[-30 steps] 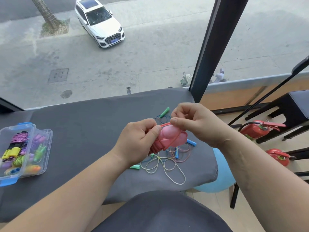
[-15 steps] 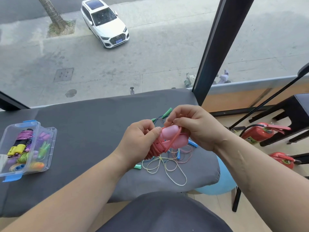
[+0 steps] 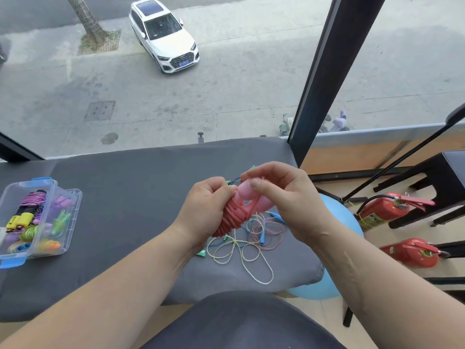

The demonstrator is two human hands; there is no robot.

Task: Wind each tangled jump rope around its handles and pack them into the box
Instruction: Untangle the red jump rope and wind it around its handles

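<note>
Above the grey padded table (image 3: 125, 197) both hands hold a pink jump rope (image 3: 235, 215), its red cord wound in tight turns around the two pink handles. My left hand (image 3: 203, 210) grips the wound end of the bundle. My right hand (image 3: 281, 197) pinches the rounded handle tops, fingers curled over them. Beneath lies a tangle of loose ropes (image 3: 241, 245), white speckled, blue and pink cords with green and blue handles. The clear plastic box (image 3: 64, 222) with blue latches stands at the table's left, holding several wound ropes.
A blue ball (image 3: 342, 222) sits under the table's right end. Two red fire extinguishers (image 3: 387, 210) lie on the floor to the right, beside black stool legs (image 3: 427, 192). A dark window post (image 3: 322, 84) rises behind the table. My grey-clad lap (image 3: 239, 323) fills the bottom.
The bundle has tilted so the wound end points down-left. My right hand's fingers have shifted over the handle tops. The view has drifted slightly.
</note>
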